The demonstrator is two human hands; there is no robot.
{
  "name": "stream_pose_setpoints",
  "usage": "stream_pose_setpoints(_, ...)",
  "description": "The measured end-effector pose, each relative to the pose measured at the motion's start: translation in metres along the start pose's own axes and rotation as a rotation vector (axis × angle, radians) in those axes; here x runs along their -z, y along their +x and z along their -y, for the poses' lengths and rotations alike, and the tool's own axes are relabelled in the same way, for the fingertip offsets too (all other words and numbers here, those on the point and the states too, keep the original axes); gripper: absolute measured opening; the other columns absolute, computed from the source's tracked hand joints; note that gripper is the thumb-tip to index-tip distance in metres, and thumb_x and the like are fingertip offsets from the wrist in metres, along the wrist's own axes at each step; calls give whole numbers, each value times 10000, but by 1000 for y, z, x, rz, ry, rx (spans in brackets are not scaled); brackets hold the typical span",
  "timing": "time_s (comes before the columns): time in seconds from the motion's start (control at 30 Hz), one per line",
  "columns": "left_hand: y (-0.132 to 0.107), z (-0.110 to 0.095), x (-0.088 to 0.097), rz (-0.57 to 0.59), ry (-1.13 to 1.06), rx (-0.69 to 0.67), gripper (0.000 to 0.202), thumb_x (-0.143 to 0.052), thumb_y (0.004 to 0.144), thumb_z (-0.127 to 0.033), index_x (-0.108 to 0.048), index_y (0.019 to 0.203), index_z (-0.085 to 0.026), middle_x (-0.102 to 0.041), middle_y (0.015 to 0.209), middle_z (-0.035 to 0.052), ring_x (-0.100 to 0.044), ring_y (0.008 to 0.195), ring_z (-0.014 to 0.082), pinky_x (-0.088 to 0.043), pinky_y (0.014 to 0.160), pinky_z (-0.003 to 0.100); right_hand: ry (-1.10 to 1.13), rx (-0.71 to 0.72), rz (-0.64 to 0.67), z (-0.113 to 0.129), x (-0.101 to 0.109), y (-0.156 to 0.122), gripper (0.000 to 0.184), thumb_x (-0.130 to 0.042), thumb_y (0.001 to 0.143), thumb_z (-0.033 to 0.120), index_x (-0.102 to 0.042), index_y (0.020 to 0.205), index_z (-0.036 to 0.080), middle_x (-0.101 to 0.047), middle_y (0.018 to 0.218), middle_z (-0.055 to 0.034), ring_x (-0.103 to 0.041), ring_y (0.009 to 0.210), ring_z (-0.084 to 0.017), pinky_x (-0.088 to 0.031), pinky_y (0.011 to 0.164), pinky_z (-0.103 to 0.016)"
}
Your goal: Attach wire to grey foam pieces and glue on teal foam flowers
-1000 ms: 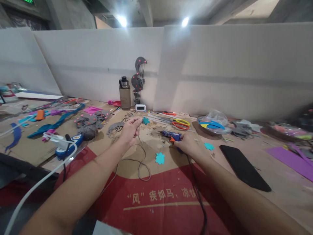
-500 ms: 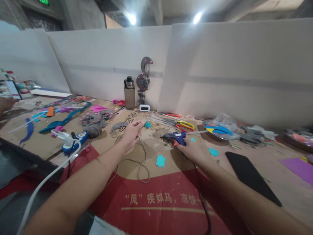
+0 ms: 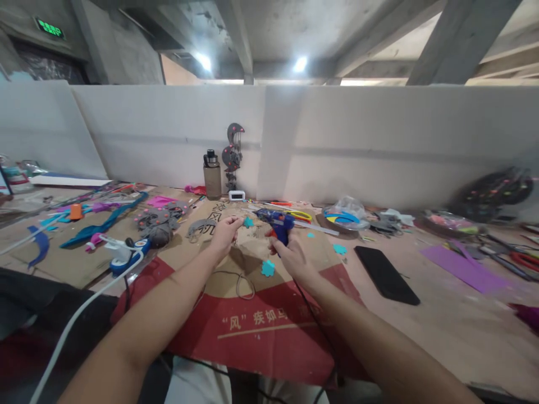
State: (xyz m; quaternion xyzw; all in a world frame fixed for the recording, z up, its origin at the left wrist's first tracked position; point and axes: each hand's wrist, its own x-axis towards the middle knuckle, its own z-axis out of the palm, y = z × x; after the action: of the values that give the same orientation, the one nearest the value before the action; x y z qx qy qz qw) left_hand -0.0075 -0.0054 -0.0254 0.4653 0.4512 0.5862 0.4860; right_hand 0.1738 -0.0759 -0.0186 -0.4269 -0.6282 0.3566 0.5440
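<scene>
My left hand [image 3: 225,235] is closed in a pinch. At its fingertips is a small teal felt flower [image 3: 249,223], which it appears to hold by the edge. A thin grey cord [image 3: 244,285] loops over the cardboard below this hand. My right hand [image 3: 292,255] is wrapped around a blue hot glue gun [image 3: 281,220]. Its nozzle points left, raised near the teal flower but apart from it, and a glue stick [image 3: 318,227] sticks out behind. Another teal flower [image 3: 268,268] lies flat on the cardboard mat [image 3: 269,350] between my forearms.
Yellow-handled scissors [image 3: 304,215] and a bowl [image 3: 351,223] lie beyond my right hand. A black phone [image 3: 385,275] and purple sheet [image 3: 467,268] are at right. A bottle [image 3: 212,177] and small clock [image 3: 236,195] stand behind. Left are grey yarn [image 3: 160,233] and a power strip [image 3: 131,257].
My right hand has lifted the glue gun and brought its nozzle closer to my left hand. My left hand keeps its pinch beside the teal flower. The camera view has tilted up and turned right.
</scene>
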Motion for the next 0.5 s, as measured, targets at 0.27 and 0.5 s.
stream_pose_setpoints(0.27,-6,-1,-3,8,52,-13,318,-715,633,-423,-609,738,-143,-457,469,-80,-304,339,37,-113,383,214,-214,71,-55,-25,-7,-7,291,-502,849,451,-599,955,199,-642,729,-63,-609,672,-237,-496,622,-362)
stream_pose_setpoints(0.5,-4,3,-3,49,40,-4,347,-706,661,-468,-595,747,-151,-416,449,-89,-308,336,35,-102,379,209,-274,81,-41,-31,-5,-7,303,-487,881,424,-596,1027,182,-657,821,-84,-610,732,-231,-500,691,-373)
